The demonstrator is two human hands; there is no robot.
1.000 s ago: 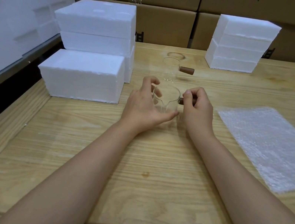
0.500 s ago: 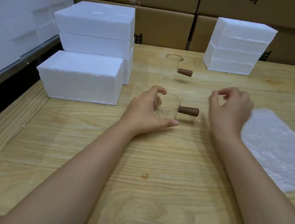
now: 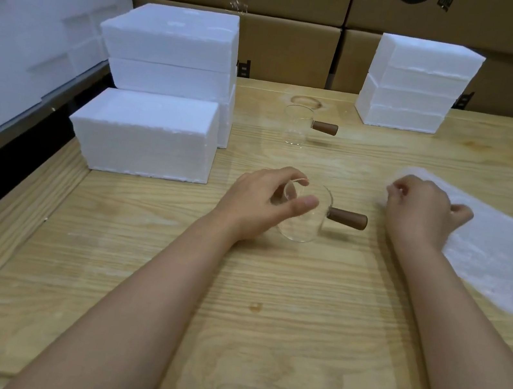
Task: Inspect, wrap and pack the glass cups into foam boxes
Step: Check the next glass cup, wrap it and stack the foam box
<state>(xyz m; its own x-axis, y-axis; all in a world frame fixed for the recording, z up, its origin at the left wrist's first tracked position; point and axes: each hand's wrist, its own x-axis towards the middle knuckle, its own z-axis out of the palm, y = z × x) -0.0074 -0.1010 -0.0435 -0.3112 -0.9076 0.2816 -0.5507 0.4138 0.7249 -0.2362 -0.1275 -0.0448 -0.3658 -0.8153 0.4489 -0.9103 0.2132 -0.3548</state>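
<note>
My left hand (image 3: 262, 200) grips a clear glass cup (image 3: 306, 223) by its rim and wall, tilted, with its brown wooden handle (image 3: 348, 218) pointing right. My right hand (image 3: 422, 212) lies over the near left corner of a sheet of bubble wrap (image 3: 494, 247), fingers curled and pinching its edge. A second glass cup (image 3: 295, 126) with a wooden handle stands upright farther back on the wooden table (image 3: 262, 314). White foam boxes (image 3: 146, 133) stand at the left.
More foam boxes are stacked at the back left (image 3: 171, 47) and back right (image 3: 416, 85). Cardboard cartons (image 3: 290, 47) line the far wall. Foam pieces (image 3: 25, 3) pile up beyond the table's left edge.
My right hand let go of the cup's wooden handle and moved right onto the bubble wrap. The left hand kept the cup and tilted it.
</note>
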